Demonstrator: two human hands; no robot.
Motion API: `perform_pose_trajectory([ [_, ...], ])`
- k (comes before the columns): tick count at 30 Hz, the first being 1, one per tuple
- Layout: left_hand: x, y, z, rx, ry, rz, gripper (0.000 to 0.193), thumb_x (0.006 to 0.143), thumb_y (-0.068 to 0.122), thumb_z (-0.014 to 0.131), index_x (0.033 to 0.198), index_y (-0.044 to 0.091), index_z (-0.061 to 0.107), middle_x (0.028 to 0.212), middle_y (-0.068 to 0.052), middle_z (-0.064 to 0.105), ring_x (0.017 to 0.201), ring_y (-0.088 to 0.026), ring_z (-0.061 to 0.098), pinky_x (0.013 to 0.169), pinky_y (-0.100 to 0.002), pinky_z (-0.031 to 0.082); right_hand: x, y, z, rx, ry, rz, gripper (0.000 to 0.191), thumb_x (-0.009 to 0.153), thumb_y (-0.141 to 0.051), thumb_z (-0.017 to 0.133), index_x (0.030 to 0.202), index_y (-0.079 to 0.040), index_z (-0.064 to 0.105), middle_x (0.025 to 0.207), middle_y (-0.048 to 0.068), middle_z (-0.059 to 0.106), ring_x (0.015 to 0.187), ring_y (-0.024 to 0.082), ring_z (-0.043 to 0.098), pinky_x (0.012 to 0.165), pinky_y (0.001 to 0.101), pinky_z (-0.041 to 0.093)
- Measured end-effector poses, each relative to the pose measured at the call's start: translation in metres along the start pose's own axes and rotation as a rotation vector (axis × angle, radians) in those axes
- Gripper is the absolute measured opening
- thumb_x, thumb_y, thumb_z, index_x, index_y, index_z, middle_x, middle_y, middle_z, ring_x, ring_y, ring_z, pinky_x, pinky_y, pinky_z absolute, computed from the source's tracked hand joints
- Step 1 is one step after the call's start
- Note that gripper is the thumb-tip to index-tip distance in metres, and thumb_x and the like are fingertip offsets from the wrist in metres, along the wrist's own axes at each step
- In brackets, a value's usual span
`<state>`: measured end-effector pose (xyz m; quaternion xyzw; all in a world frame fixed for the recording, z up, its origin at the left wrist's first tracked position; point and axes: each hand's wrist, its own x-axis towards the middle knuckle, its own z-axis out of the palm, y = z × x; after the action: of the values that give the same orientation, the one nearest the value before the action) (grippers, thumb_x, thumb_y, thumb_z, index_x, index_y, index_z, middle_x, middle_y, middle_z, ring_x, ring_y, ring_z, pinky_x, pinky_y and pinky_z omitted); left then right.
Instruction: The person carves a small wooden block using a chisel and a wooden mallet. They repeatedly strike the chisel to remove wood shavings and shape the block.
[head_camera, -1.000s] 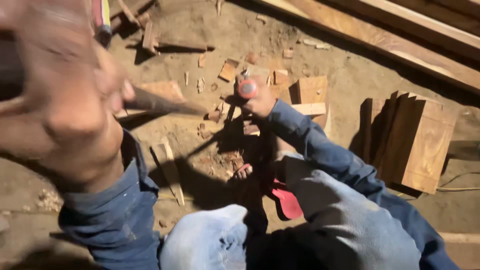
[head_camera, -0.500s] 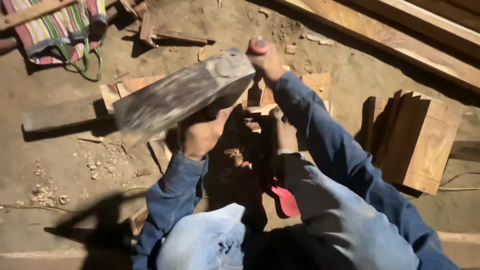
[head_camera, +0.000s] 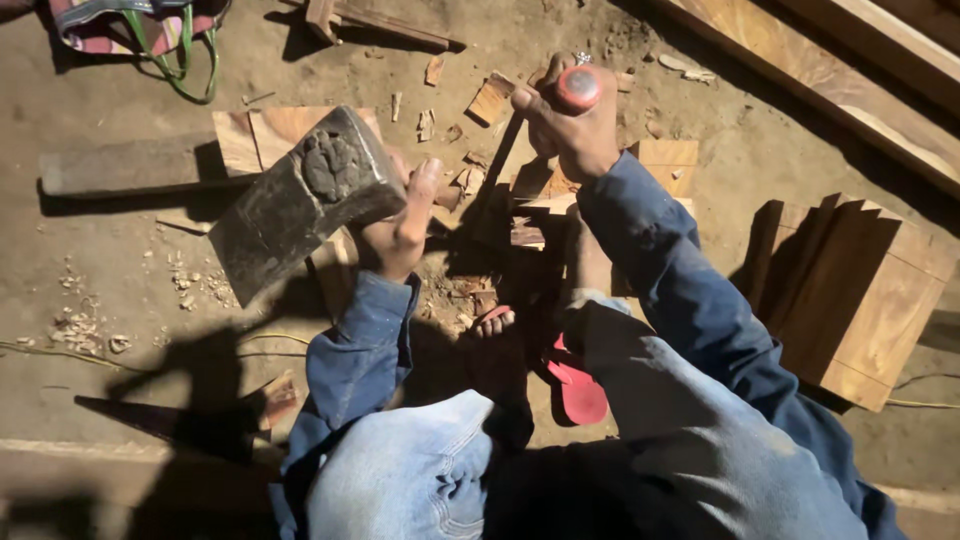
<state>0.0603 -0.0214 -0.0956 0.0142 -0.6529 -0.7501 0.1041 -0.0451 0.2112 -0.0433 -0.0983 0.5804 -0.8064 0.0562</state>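
My left hand (head_camera: 400, 228) grips the short handle of a heavy dark mallet (head_camera: 300, 205), whose block head is tilted up and to the left of the hand. My right hand (head_camera: 572, 128) is closed around a chisel (head_camera: 503, 158) with a red cap (head_camera: 578, 88). The chisel slants down and left onto a pale wooden piece (head_camera: 545, 205) on the dirt floor. The mallet head hangs well to the left of the chisel's cap, not touching it. My knees in blue jeans fill the bottom of the view.
Wood chips lie around the workpiece. A stack of cut wooden blocks (head_camera: 860, 290) stands at the right, and long planks (head_camera: 800, 60) run across the top right. A flat board (head_camera: 270, 135), a dark log (head_camera: 120, 165), a striped bag (head_camera: 140, 20) and a red sandal (head_camera: 575, 385) are nearby.
The mallet swung down from close to the camera toward the chisel's red cap, then drew back to the left. The right hand kept the chisel in place.
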Motion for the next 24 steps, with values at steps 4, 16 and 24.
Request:
perform_pose_trajectory([
  [4, 0.003, 0.028, 0.006, -0.138, -0.071, -0.112, 0.014, 0.100, 0.004, 0.060, 0.114, 0.001, 0.061, 0.117, -0.006, 0.069, 0.111, -0.012, 0.068, 0.100, -0.026, 0.056, -0.004, 0.006, -0.002, 0.035, 0.026, -0.001, 0.020, 0.093, -0.004, 0.081, 0.089, -0.002, 0.061, 0.061, 0.002, 0.054, 0.045, 0.011, 0.049, 0.040, 0.0278, 0.036],
  [16, 0.009, 0.061, 0.019, 0.168, -0.014, 0.223, 0.026, 0.105, 0.007, 0.070, 0.096, 0.006, 0.045, 0.089, 0.004, 0.037, 0.081, -0.007, 0.038, 0.071, -0.026, 0.034, 0.007, 0.015, 0.005, -0.513, -0.107, -0.229, 0.036, 0.091, -0.015, 0.088, 0.078, -0.005, 0.056, 0.066, -0.002, 0.060, 0.060, 0.008, 0.057, 0.056, 0.0254, 0.047],
  [24, 0.001, 0.051, 0.011, 0.291, -0.023, 0.219, 0.024, 0.106, 0.008, 0.076, 0.095, 0.005, 0.054, 0.087, 0.002, 0.048, 0.077, -0.007, 0.046, 0.070, -0.024, 0.040, -0.002, 0.014, 0.005, -0.414, -0.039, -0.171, 0.027, 0.087, -0.008, 0.085, 0.078, -0.005, 0.059, 0.062, -0.001, 0.060, 0.054, 0.008, 0.059, 0.049, 0.0253, 0.046],
])
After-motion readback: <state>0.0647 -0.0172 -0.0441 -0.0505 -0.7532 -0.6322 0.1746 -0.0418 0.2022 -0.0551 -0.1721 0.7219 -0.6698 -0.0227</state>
